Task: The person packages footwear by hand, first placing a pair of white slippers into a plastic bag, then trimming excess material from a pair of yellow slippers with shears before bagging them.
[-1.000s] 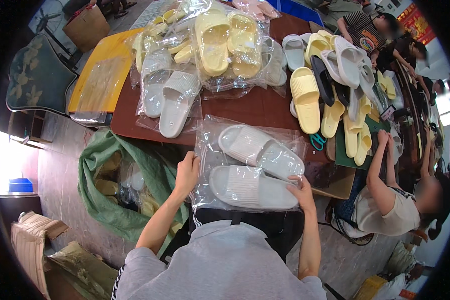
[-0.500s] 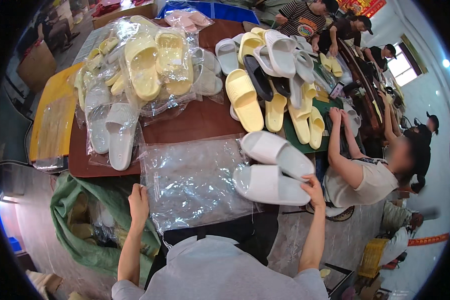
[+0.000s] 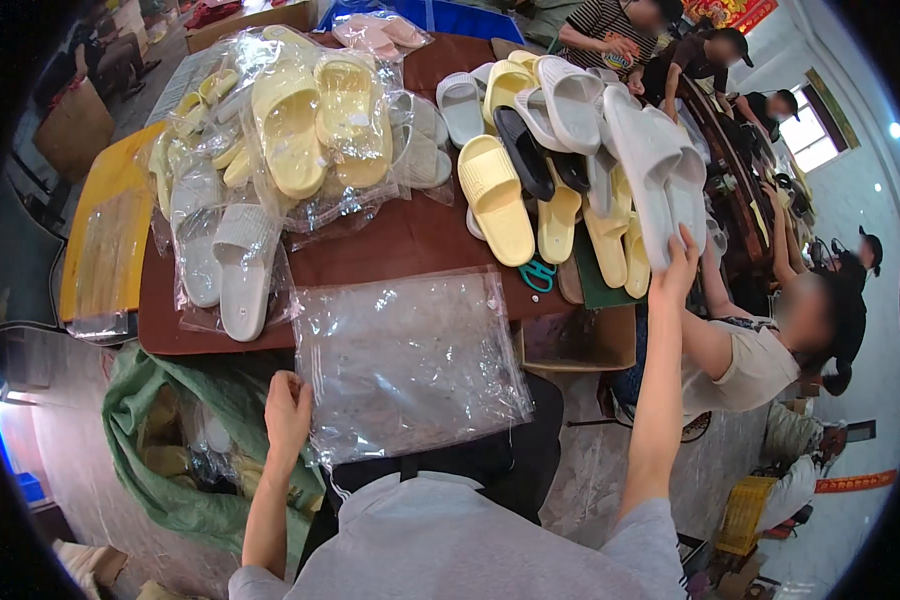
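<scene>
My right hand grips a pair of white slide slippers by one end and holds them up at the right, their other ends pointing away from me. They partly cover the neighbouring worker's arms. A clear plastic bag lies flat in front of me, its near part over my lap. At its left edge my left hand is closed, fingers curled on the plastic; the fingertips are partly hidden. Beyond the bag is a pile of loose slippers in yellow, white, grey and black, among them a yellow slipper.
Bagged yellow slippers and bagged grey slippers lie on the brown table. Teal-handled scissors rest near a cardboard box. A green sack stands at lower left. A co-worker sits close on my right.
My right hand has lifted the white slippers off the bag's right side, up and to the right, turning them. The bag and my left hand have shifted slightly right. Scissors and box are now uncovered.
</scene>
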The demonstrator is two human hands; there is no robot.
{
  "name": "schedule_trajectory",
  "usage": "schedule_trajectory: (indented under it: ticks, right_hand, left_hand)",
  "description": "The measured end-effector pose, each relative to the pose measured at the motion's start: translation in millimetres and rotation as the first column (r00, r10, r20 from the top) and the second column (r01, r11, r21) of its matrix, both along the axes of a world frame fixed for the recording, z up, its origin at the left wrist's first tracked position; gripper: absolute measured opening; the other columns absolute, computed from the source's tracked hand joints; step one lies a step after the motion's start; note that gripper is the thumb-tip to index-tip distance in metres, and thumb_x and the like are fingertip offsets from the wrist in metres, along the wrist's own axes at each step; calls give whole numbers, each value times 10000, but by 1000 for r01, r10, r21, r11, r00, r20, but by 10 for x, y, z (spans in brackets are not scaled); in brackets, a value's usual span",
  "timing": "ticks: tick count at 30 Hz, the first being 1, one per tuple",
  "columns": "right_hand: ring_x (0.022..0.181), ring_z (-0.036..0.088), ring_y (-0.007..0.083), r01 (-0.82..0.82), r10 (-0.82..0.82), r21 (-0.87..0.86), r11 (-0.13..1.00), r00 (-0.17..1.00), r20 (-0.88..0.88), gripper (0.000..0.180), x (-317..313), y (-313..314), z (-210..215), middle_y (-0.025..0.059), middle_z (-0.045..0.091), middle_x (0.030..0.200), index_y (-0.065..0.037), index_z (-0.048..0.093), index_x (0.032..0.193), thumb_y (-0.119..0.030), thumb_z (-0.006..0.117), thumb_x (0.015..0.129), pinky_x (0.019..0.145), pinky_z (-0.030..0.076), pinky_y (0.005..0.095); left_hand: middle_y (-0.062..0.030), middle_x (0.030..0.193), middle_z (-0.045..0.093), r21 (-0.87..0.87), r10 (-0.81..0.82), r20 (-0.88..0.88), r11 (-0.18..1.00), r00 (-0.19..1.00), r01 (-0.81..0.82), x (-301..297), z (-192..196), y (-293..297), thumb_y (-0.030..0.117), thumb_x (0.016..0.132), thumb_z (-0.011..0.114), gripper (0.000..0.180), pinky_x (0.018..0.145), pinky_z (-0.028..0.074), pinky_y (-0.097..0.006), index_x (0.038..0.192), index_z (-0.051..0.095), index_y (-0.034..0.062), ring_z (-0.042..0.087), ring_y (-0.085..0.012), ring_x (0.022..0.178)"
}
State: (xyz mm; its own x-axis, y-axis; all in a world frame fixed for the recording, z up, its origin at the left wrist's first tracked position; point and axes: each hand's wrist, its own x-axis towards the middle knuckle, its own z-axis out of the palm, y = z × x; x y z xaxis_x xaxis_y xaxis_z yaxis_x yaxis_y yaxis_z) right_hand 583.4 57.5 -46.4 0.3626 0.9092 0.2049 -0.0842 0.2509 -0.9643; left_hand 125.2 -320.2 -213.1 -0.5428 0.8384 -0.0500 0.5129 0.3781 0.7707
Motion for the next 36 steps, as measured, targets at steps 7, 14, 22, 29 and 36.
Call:
schedule_trajectory:
  ticks: [7, 14, 22, 29, 36]
  right_hand:
    - [913, 612, 203, 164, -175, 64, 984, 865, 470, 316, -333, 1107, -110, 115, 668, 1038, -21, 692, 1111, -30, 590, 812, 839, 464, 297]
    - [845, 604, 182, 146, -119, -5, 989, 823, 556, 336, -630, 2085, -126, 74, 665, 952, -79, 704, 1144, -63, 570, 837, 778, 476, 301]
    - [861, 541, 155, -162, 275, -288, 944, 869, 412, 798, -823, 2413, -52, 54, 581, 1123, -218, 284, 1564, -142, 658, 863, 603, 416, 317]
    - [1128, 582, 306, -228, 324, -287, 930, 878, 351, 881, -666, 2014, 38, 111, 487, 1377, -200, 128, 1572, -201, 709, 909, 843, 521, 408]
    - [1211, 557, 265, -339, 177, -25, 940, 427, 887, 613, -623, 884, -154, 167, 532, 1371, -69, 384, 1502, -168, 633, 952, 1011, 457, 390]
  left_hand:
    - [-190, 1134, 488, 17, -16, -40, 1000, 999, 17, 83, 55, -76, 65, 837, 662, 283, 887, 458, -423, 1066, 514, -10, 538, -383, 1042]
    - [-234, 1177, 513, -130, 61, 197, 991, 978, -36, 124, -70, -163, 101, 842, 674, 455, 931, 461, -423, 1216, 456, -41, 539, -402, 1086]
    - [-266, 1404, 440, -94, -16, 169, 995, 985, 32, 167, 177, -77, 79, 835, 670, 844, 1084, 384, -437, 1537, 207, 16, 461, -428, 1272]
    - [-217, 1259, 519, -53, -23, 351, 998, 936, 44, 181, 251, -18, -2, 795, 655, 816, 991, 438, -387, 1531, 339, 150, 544, -368, 1124]
    - [-139, 1087, 590, 22, -87, 396, 996, 914, 86, 155, 117, -70, -2, 788, 663, 566, 843, 478, -329, 1335, 609, 133, 578, -250, 952]
